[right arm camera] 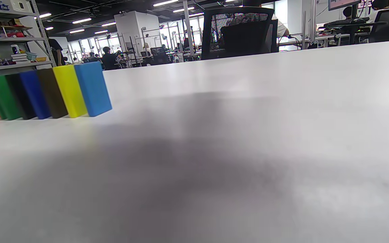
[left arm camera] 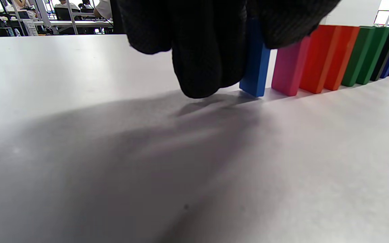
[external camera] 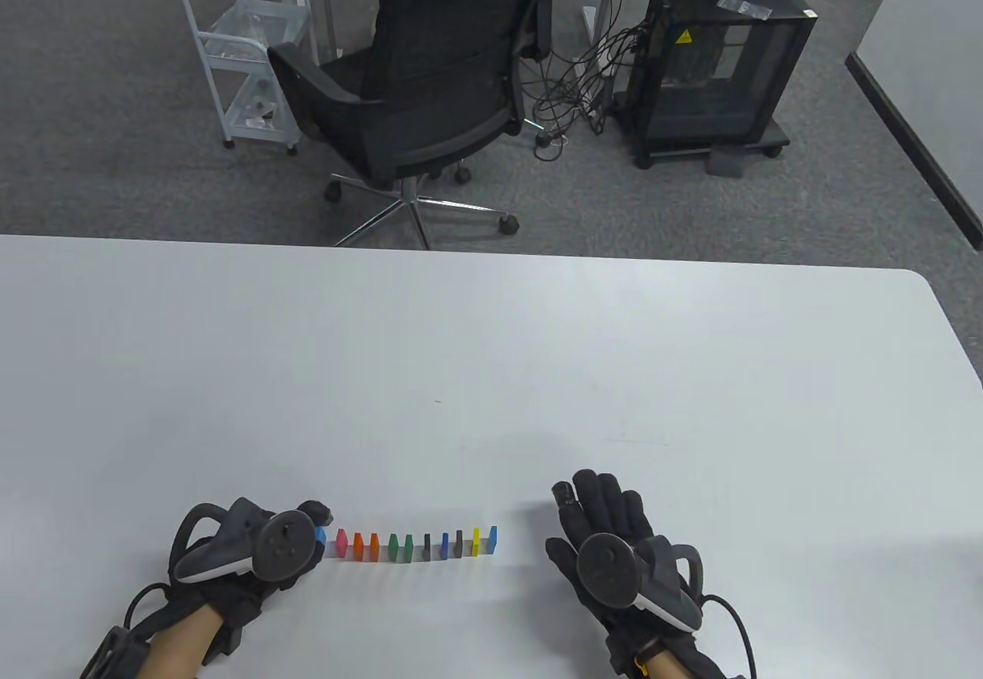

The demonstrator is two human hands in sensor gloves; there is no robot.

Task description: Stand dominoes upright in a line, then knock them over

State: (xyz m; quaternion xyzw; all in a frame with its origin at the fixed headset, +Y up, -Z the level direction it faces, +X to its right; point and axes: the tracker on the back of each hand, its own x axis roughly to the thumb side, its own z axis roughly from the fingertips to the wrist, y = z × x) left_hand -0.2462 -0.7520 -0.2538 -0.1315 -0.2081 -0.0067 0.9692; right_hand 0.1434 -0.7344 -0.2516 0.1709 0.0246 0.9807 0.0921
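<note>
A row of several coloured dominoes (external camera: 407, 544) stands upright near the table's front edge, running left to right. My left hand (external camera: 313, 519) is at the row's left end, fingers curled. In the left wrist view its gloved fingers (left arm camera: 208, 60) close round the top of the end blue domino (left arm camera: 256, 72), whose foot is on the table beside the pink domino (left arm camera: 289, 69). My right hand (external camera: 590, 496) lies flat and open on the table, a short way right of the light blue end domino (external camera: 493, 539), apart from it. That domino (right arm camera: 92, 88) and the yellow domino (right arm camera: 69, 90) show in the right wrist view; no fingers do.
The white table (external camera: 491, 372) stretches wide behind the row. Beyond its far edge stand a black office chair (external camera: 430, 87), a white wire cart (external camera: 246, 57) and a black cabinet (external camera: 714, 72) with cables on the floor.
</note>
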